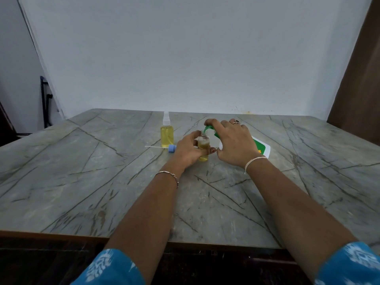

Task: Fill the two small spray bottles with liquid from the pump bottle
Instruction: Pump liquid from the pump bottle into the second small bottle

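Head view recorded the task at roughly its second half, in my judgement. One capped spray bottle (167, 134) stood upright towards the back of the marble-patterned table (82, 161), full of yellow liquid nearly to the shoulder, with its white sprayer fitted; that unit was assessed as complete. The open spray bottle (203, 145) stood just in front and to the right of it, base on the table, neck uncovered. The left hand (188, 150) was wrapped round its body, fingers and thumb curled about it. Yellow liquid showed through most of the body, with a paler, frothy band near the top, so filling appeared well advanced but not finished. The pump bottle (261, 148), white with a green label, was tipped over with its base pointing away to the right. The right hand (234, 142) gripped its upper part, fingers curled over the head, and held the green spout (208, 128) directly at the open neck. Whether liquid was passing at that instant could not be made out. The blue sprayer head (172, 148) lay on its side on the table between the two small bottles, its dip tube pointing left, touching neither hand. Outstanding items, as judged: topping up the second bottle and refitting that head. Count: two small spray bottles, one pump bottle, one loose sprayer head, two hands, both occupied.
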{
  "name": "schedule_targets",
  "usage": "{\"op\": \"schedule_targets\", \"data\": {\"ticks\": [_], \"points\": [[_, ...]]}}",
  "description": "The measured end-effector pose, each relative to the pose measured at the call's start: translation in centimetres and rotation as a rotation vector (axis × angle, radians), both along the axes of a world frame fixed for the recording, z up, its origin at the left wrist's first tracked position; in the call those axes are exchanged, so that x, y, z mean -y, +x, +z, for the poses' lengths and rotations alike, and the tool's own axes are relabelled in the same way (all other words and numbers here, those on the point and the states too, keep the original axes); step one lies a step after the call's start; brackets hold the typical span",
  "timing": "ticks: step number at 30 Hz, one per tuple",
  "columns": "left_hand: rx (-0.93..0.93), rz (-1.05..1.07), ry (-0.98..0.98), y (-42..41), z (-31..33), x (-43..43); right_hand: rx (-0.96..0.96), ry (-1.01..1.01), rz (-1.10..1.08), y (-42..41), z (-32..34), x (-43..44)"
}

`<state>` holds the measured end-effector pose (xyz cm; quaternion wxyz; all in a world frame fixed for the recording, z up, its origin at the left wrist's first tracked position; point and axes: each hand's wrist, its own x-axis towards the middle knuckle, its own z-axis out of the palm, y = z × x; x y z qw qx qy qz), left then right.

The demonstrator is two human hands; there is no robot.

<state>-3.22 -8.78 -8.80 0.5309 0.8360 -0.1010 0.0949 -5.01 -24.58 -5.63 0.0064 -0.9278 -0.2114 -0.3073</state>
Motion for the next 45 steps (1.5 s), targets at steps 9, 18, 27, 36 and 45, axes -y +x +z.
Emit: {"op": "schedule_targets", "data": {"ticks": [9, 18, 27, 36, 45], "points": [[-0.016, 0.001, -0.002, 0.2, -0.1, -0.2, -0.02, 0.0, 0.024, -0.1, 0.0, 0.4], [0.003, -0.006, 0.011, 0.3, -0.1, -0.2, 0.003, -0.003, 0.002, 0.2, 0.0, -0.2], [-0.001, -0.001, -0.024, 0.3, -0.2, -0.1, 0.029, -0.085, -0.002, -0.1, -0.1, 0.4], [-0.013, 0.008, -0.017, -0.1, 0.0, -0.1, 0.026, -0.118, -0.004, 0.0, 0.1, -0.3], [0.027, -0.014, -0.009, -0.3, 0.2, -0.1, -0.008, -0.059, 0.006, -0.1, 0.4, -0.8]]}}
